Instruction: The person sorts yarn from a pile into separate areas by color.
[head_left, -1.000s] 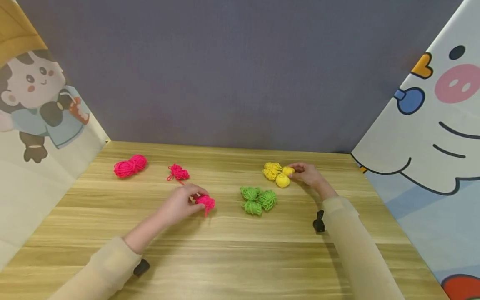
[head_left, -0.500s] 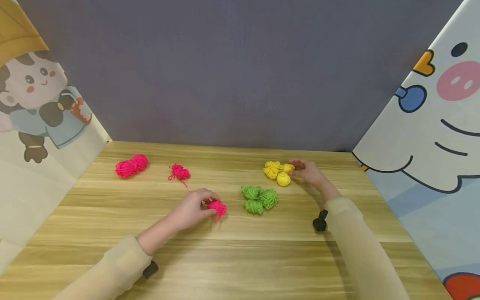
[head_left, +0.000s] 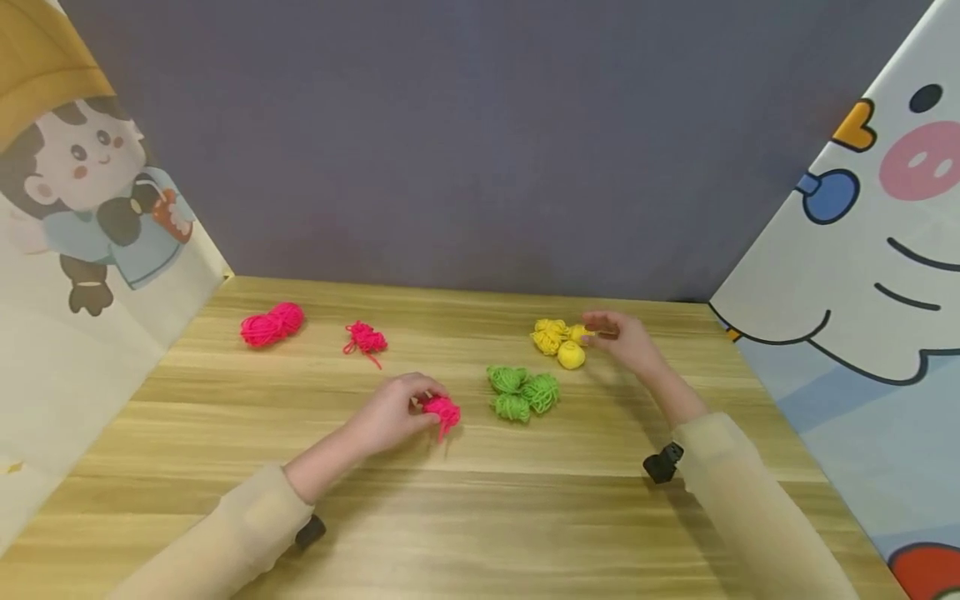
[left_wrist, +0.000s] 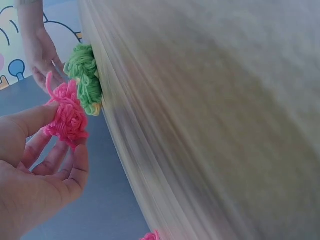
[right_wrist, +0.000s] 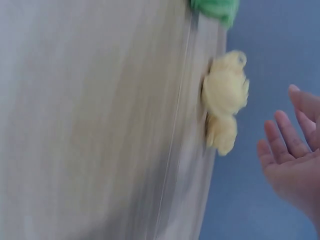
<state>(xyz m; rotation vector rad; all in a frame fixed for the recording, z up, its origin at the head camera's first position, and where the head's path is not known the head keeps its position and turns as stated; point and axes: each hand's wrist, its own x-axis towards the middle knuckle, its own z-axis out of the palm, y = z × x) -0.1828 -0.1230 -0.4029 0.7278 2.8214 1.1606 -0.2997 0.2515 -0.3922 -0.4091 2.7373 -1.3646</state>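
A small bundle of pink yarn (head_left: 442, 412) is pinched between the thumb and fingers of my left hand (head_left: 393, 415), above the table; a loose end dangles from it. In the left wrist view, the pink bundle (left_wrist: 68, 112) appears in front of the green yarn. Just right of the yellow yarn balls (head_left: 571, 355), my right hand (head_left: 628, 343) holds nothing. The right wrist view shows its fingers (right_wrist: 285, 137) spread loosely, apart from the blurred yellow balls (right_wrist: 226, 92). Several green yarn balls (head_left: 513, 407) sit close together between the two hands.
A larger pink skein (head_left: 272, 325) lies at the back left of the wooden table (head_left: 480, 517). Another small pink bundle (head_left: 367, 337) with a trailing strand lies right of it. A grey panel (head_left: 465, 150) rises behind, with printed panels on both sides.
My left hand has moved right with the pink yarn, nearer the green balls. My right hand has let go of a yellow ball and drawn slightly back from the yellow group.
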